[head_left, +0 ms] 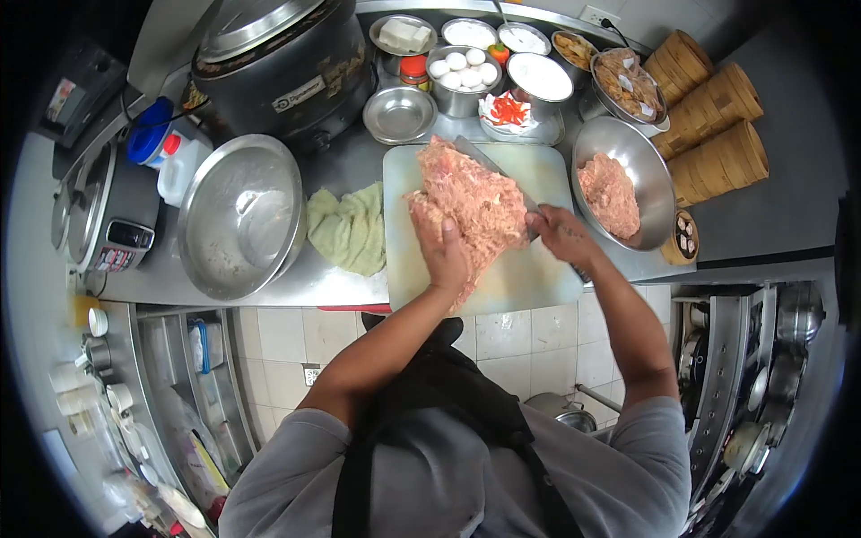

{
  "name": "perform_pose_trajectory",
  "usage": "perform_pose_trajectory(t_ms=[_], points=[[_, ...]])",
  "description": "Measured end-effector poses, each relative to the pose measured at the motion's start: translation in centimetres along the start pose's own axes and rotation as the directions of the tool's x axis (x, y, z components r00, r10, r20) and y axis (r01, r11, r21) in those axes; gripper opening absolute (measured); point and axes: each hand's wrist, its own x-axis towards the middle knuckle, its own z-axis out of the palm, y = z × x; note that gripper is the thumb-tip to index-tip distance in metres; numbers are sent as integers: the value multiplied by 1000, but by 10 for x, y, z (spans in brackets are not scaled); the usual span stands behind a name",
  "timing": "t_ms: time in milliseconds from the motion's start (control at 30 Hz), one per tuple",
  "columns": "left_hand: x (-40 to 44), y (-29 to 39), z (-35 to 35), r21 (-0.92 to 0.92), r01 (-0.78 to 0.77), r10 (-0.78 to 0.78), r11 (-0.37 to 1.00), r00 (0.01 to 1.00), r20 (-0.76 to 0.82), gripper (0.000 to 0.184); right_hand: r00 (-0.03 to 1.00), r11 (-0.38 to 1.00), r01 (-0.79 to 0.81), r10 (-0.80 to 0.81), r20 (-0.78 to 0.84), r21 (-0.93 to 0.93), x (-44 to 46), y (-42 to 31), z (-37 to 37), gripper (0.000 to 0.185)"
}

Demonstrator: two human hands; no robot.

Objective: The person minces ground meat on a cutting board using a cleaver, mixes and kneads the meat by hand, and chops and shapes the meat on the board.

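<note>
A large mass of pale pink minced meat [475, 202] lies across the white cutting board [547, 278]. On its lower left side rests my left hand [439, 251], thumb up and apart from the fingers, which are partly hidden by the meat. My right hand [558, 235] is wrapped round the handle of a broad knife [484, 160], whose blade runs along the upper right edge of the meat, partly covered by it. To the right, a steel bowl [659, 170] holds more minced meat [610, 195].
Left of the board are a green cloth [346, 229] and a large steel bowl [242, 215]. Behind stand a steel dish [400, 114], a pot of eggs [464, 70], white-filled bowls [540, 76] and a big black cooker [287, 90]. Bamboo steamers [717, 166] stand at the right.
</note>
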Motion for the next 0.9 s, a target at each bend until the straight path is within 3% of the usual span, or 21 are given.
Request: perform_pose_trajectory(t_ms=[100, 133, 200, 300, 400, 433, 533, 600, 733, 800, 900], points=[[8, 21, 27, -70, 56, -63, 996, 993, -104, 69, 995, 885, 92, -99, 9, -456, 6, -38, -28, 29], [12, 17, 25, -171, 98, -114, 980, 990, -87, 70, 992, 823, 111, -121, 20, -557, 3, -45, -24, 24], [23, -2, 15, -363, 177, -202, 915, 979, -32, 74, 986, 665, 138, -161, 40, -734, -14, -57, -11, 15], [18, -34, -38, -319, 248, -225, 915, 968, 109, 67, 934, 534, 75, -333, -127, -842, -51, -24, 68, 19], [3, -17, -56, -242, 219, -227, 945, 974, -5, 67, 928, 707, 15, -272, -253, -707, -67, -27, 102, 18], [2, -15, -58, -117, 174, -173, 978, 985, 19, 66, 929, 764, 1, -239, -283, -645, -68, -34, 98, 16], [4, 9, -40, -163, 137, -145, 977, 989, -39, 66, 931, 890, -95, -79, -355, -447, -74, -59, 74, 12], [17, 24, -36, -124, -4, 1, 992, 1000, -22, 65, 930, 921, -198, 69, -361, -336, -82, -73, 66, 12], [86, 36, -52, -81, -285, 294, 955, 944, 150, 62, 801, 951, -249, 97, -590, -182, -89, -93, 71, 12], [134, 36, -47, -329, -43, 84, 943, 990, 114, 59, 715, 968, -249, 167, -679, -24, -89, -104, 60, 14], [174, 59, -40, -273, 206, -105, 940, 933, 344, 56, 688, 974, -158, 225, -690, 161, -93, -104, 49, 25]])
